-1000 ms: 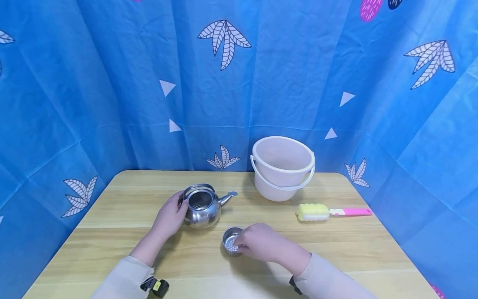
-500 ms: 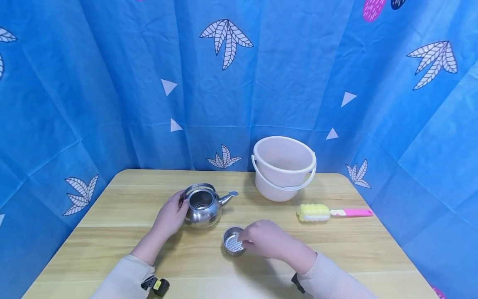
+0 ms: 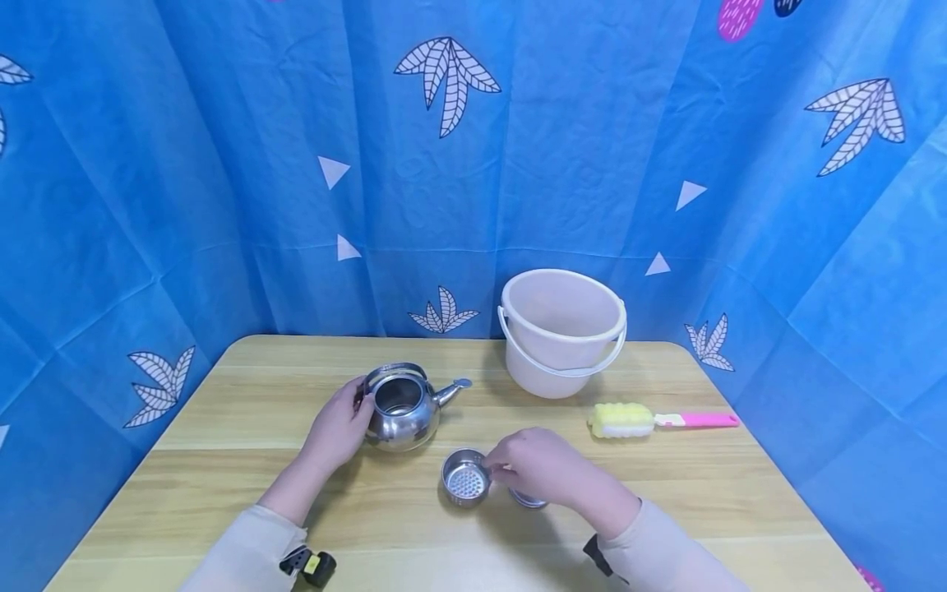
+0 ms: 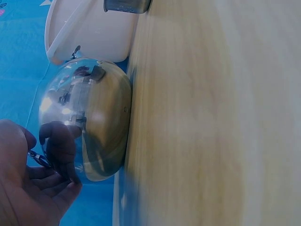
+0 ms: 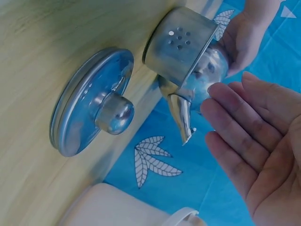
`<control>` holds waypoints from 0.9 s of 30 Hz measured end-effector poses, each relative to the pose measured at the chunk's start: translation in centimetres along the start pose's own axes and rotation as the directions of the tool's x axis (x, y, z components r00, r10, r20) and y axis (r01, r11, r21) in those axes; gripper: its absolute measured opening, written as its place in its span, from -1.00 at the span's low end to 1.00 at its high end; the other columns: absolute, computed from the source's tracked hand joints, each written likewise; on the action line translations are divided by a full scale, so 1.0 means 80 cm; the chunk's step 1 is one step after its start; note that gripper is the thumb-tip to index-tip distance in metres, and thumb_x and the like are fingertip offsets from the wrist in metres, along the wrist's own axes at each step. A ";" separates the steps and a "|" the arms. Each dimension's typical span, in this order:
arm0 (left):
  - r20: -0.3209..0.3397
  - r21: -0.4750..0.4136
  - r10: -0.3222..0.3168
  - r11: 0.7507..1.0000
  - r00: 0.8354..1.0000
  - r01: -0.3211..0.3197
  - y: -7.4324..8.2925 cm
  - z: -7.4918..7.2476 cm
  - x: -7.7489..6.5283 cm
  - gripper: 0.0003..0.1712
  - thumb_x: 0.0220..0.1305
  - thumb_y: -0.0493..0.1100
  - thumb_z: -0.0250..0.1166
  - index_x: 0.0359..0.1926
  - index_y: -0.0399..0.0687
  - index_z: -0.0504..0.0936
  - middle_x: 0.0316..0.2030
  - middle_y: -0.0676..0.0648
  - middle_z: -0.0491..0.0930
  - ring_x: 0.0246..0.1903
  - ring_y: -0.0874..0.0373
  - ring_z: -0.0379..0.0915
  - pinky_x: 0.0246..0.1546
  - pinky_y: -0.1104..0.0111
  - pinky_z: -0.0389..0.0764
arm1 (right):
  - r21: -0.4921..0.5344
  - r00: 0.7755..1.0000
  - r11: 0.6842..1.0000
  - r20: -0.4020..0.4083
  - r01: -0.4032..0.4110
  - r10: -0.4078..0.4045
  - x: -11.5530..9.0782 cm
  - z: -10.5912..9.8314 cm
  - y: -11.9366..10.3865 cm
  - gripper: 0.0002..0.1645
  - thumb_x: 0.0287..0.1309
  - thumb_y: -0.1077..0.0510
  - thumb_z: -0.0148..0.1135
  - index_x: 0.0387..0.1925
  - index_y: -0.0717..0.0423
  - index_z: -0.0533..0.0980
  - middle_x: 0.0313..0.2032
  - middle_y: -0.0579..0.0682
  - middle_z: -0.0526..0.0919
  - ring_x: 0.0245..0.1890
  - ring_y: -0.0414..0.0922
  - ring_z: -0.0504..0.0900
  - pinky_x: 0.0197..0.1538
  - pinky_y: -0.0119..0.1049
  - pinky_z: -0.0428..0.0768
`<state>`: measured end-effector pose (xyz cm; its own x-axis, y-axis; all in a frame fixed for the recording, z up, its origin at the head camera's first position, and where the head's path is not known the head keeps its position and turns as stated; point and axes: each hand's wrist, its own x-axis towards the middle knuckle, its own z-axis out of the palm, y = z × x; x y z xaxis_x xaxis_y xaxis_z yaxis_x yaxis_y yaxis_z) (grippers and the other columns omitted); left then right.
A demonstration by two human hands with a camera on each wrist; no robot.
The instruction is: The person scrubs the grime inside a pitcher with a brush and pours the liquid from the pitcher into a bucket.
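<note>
My left hand grips the left side of a shiny steel teapot by its handle, thumb near the rim and other fingers lower against the body. The pot is lidless, its spout pointing right. In front of it a small round steel tea strainer with a perforated bottom stands on the table. At the strainer's right rim are the fingertips of my right hand; the right wrist view shows these fingers loosely extended, holding nothing. A steel lid with a round knob lies on the table, mostly hidden under the right hand in the head view.
A white bucket with its handle hanging down stands at the back of the wooden table. Towards the right edge lies a yellow and white sponge brush with a pink handle. A blue patterned curtain surrounds the table.
My right hand has drawn back to the right and slightly away from me, off the strainer's inside. The strainer's bottom and part of the lid now show. The left hand and teapot stay put.
</note>
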<state>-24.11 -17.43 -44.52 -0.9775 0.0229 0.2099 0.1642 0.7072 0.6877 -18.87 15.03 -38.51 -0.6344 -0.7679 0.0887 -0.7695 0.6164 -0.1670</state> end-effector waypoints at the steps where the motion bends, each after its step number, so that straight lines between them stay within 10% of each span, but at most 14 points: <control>1: -0.001 0.001 0.000 1.000 1.000 0.000 0.000 0.000 0.000 -0.40 0.55 -0.09 -0.02 0.40 -0.46 0.26 0.32 -0.46 0.34 0.31 -0.35 0.29 0.35 -0.13 0.30 | 0.005 1.000 1.000 0.002 -0.007 0.007 -0.001 0.000 0.001 -0.88 0.18 0.16 0.40 -0.22 -0.03 0.75 -0.25 -0.18 0.78 -0.21 -0.26 0.72 -0.06 -0.31 0.68; 27: -0.023 0.007 0.015 1.000 1.000 -0.015 0.000 -0.001 -0.001 -0.40 0.54 -0.08 -0.01 0.38 -0.45 0.29 0.30 -0.46 0.36 0.30 -0.36 0.29 0.34 -0.14 0.30 | 0.171 0.964 0.964 -0.132 -0.206 0.230 -0.046 -0.013 0.061 -0.82 0.15 0.25 0.39 -0.17 0.11 0.72 -0.24 -0.07 0.77 -0.27 -0.18 0.73 -0.16 -0.28 0.71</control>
<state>-24.03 -17.49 -44.52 -0.9715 0.0177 0.2362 0.1782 0.7115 0.6797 -20.35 21.04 -38.65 -0.7981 -0.5759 0.1771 -0.5982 0.7223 -0.3470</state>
